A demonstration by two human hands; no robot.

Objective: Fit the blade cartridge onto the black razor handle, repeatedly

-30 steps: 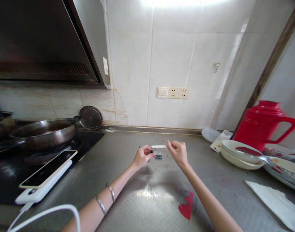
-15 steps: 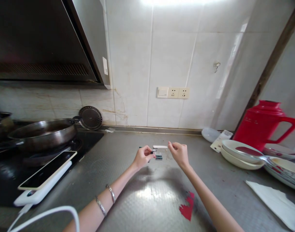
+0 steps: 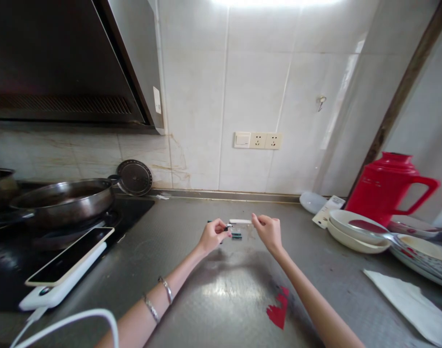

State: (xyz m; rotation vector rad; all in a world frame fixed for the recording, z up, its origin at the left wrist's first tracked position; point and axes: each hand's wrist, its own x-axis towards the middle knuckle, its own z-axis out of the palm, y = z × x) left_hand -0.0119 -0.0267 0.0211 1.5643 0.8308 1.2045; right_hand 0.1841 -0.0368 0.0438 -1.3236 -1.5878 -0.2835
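My left hand (image 3: 210, 238) pinches a small dark piece with a shiny end (image 3: 227, 226) between thumb and fingertips, just above the counter. Its exact kind is too small to make out. Across from it, my right hand (image 3: 270, 234) is closed with the fingers curled in and the thumb up; whatever it may grip is hidden. Between the two hands lie a thin white stick (image 3: 240, 221) and small dark green pieces (image 3: 236, 236). A torn red scrap (image 3: 278, 313) lies on the counter, nearer to me, beside my right forearm.
At left, a steel pan (image 3: 66, 200) sits on the black stove, with a phone (image 3: 72, 256) on a white power bank (image 3: 49, 296). To the right stand a red thermos jug (image 3: 382, 188), stacked bowls (image 3: 356, 239), plates (image 3: 423, 253) and a white paper (image 3: 411, 304). Tiled wall behind.
The view has shifted very slightly, so the items at right appear a little further left. Both hands keep nearly the same pose, and the left still pinches the small dark piece.
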